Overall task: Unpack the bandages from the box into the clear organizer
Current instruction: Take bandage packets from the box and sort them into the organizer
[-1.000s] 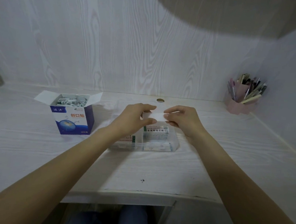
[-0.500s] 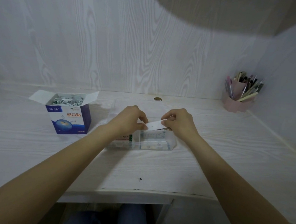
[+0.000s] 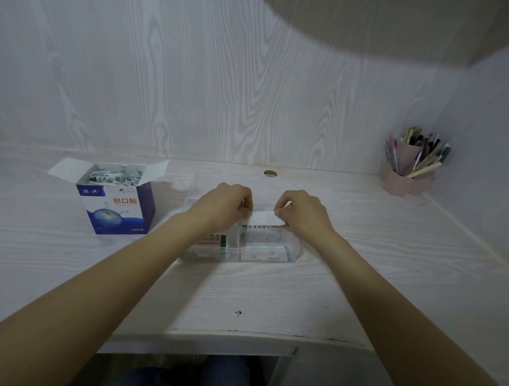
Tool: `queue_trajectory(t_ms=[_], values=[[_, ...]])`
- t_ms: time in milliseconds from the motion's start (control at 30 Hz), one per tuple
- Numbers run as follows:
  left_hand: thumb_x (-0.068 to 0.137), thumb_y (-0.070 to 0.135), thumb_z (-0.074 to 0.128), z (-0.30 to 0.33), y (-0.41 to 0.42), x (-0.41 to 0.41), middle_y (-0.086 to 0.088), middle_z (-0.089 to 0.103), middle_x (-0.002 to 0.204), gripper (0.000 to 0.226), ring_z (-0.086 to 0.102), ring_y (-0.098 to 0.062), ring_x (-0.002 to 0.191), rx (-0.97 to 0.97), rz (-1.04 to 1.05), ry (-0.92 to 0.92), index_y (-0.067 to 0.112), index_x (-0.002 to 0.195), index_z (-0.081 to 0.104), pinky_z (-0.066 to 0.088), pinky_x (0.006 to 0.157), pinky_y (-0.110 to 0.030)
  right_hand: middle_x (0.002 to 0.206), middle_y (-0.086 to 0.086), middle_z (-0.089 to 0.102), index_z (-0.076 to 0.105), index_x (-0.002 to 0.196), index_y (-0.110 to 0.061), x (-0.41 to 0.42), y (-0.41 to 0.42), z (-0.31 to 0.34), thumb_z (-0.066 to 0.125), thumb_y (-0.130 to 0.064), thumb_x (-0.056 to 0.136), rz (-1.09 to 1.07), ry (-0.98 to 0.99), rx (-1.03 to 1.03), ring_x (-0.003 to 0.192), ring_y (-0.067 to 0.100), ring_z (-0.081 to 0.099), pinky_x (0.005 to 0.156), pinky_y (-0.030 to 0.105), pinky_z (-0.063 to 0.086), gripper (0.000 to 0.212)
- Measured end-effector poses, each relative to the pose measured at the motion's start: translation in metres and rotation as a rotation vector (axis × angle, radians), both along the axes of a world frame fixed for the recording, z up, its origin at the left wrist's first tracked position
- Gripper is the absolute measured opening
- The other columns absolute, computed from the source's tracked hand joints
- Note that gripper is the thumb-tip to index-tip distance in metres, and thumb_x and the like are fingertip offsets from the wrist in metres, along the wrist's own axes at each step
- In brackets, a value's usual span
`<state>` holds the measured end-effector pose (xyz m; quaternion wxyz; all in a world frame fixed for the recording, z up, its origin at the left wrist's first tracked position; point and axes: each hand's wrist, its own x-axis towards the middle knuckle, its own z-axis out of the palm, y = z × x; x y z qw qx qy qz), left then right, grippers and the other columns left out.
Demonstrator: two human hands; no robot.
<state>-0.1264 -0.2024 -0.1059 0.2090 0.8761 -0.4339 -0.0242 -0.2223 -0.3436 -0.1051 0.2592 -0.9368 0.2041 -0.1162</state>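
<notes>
Nearest the camera, two bare forearms extend over the front edge of a pale desk (image 3: pixel 255 295) with a printed wood-grain surface and a small dark mark near its lip. Further in, a clear organizer (image 3: pixel 273 253) of transparent rigid plastic sits on the desk; it is rectangular, divided by thin internal walls, and holds flat printed packets in its front compartments. Over its rear part, the left hand (image 3: pixel 222 205) and the right hand (image 3: pixel 303 214) hold a flat white bandage strip (image 3: pixel 263 217) between them. Each hand pinches one end of the strip with curled fingers against the thumb; the exact fingertip contact on the left end appears partly hidden. The strip lies roughly level, just above the organizer's right rear compartment. To the left, well apart from the organizer, stands a cardboard box (image 3: pixel 115 207), blue and white, cuboid, flaps open, filled with loose wrapped bandages (image 3: pixel 114 174). Farthest, in the right rear corner against the grained wall panel, a pink angular pen holder (image 3: pixel 407 181) is packed with pens.
</notes>
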Motion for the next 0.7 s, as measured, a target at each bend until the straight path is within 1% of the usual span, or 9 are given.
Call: queue_trajectory(t_ms=[67,100,200,233,267,367,400,533,700], values=[[0.096,0.014,0.047,0.000,-0.001,0.000,-0.001,0.056,0.089,0.011,0.056,-0.021,0.085,0.030,0.011,-0.036,0.012,0.101,0.057,0.049,0.076,-0.034,0.094,0.004,0.066,0.062,0.088,-0.013,0.002,0.000,-0.001,0.051,-0.011,0.093,0.005,0.006,-0.008,0.089,0.022,0.065,0.086,0.037,0.049,0.012],[0.097,0.015,0.044,-0.001,-0.002,-0.001,-0.002,0.057,0.091,0.012,0.057,-0.023,0.085,0.044,0.014,-0.052,0.012,0.103,0.054,0.049,0.074,-0.036,0.095,0.003,0.066,0.059,0.087,-0.014,0.002,-0.001,-0.001,0.049,-0.011,0.094,0.009,0.004,-0.013,0.086,0.021,0.067,0.083,0.035,0.050,0.013],[0.098,0.017,0.039,-0.004,-0.003,0.000,-0.009,0.059,0.090,0.009,0.058,-0.028,0.077,0.052,0.019,-0.103,0.014,0.104,0.045,0.044,0.059,-0.034,0.093,0.000,0.062,0.053,0.086,-0.015,0.003,-0.001,-0.002,0.045,-0.012,0.097,0.024,-0.006,-0.017,0.072,0.015,0.070,0.061,0.022,0.045,0.014],[0.099,0.018,0.039,-0.005,-0.003,0.001,-0.009,0.060,0.088,0.007,0.058,-0.028,0.074,0.043,0.020,-0.108,0.015,0.103,0.044,0.043,0.057,-0.034,0.093,-0.001,0.062,0.052,0.087,-0.015,0.002,-0.001,-0.002,0.044,-0.013,0.098,0.031,-0.009,-0.021,0.070,0.014,0.070,0.058,0.021,0.044,0.014],[0.099,0.019,0.038,-0.006,-0.003,0.001,-0.009,0.061,0.086,0.006,0.058,-0.028,0.073,0.028,0.018,-0.104,0.017,0.102,0.043,0.045,0.058,-0.035,0.093,-0.001,0.062,0.053,0.088,-0.015,0.002,-0.001,-0.002,0.045,-0.013,0.097,0.040,-0.013,-0.027,0.069,0.014,0.070,0.060,0.022,0.046,0.013],[0.099,0.022,0.040,-0.007,0.001,0.001,-0.008,0.065,0.085,0.005,0.060,-0.027,0.071,-0.039,0.002,-0.051,0.021,0.097,0.044,0.052,0.065,-0.041,0.088,-0.002,0.065,0.057,0.086,-0.014,-0.001,-0.002,-0.003,0.053,-0.014,0.095,0.064,-0.036,-0.010,0.070,0.013,0.070,0.077,0.033,0.052,0.010],[0.099,0.021,0.043,-0.008,0.002,0.000,-0.006,0.067,0.085,0.006,0.060,-0.024,0.071,-0.065,-0.010,-0.032,0.021,0.095,0.047,0.053,0.067,-0.040,0.086,-0.002,0.067,0.059,0.084,-0.015,-0.003,-0.003,-0.003,0.057,-0.017,0.093,0.067,-0.042,0.006,0.071,0.012,0.069,0.078,0.034,0.052,0.010],[0.092,0.019,0.058,-0.007,0.007,-0.001,0.006,0.068,0.087,0.005,0.059,-0.012,0.075,-0.070,-0.062,-0.029,0.021,0.089,0.062,0.052,0.074,-0.032,0.083,0.000,0.068,0.063,0.080,-0.015,-0.006,-0.003,-0.004,0.063,-0.026,0.090,0.065,-0.044,0.046,0.076,0.013,0.068,0.079,0.035,0.054,0.015],[0.088,0.026,0.065,-0.007,0.009,0.000,0.013,0.063,0.082,0.006,0.057,-0.006,0.072,-0.030,-0.112,-0.009,0.021,0.086,0.068,0.051,0.073,-0.030,0.086,0.004,0.068,0.066,0.079,-0.010,-0.003,0.000,-0.002,0.068,-0.022,0.085,0.069,0.009,0.000,0.081,0.019,0.061,0.076,0.033,0.049,0.014]])
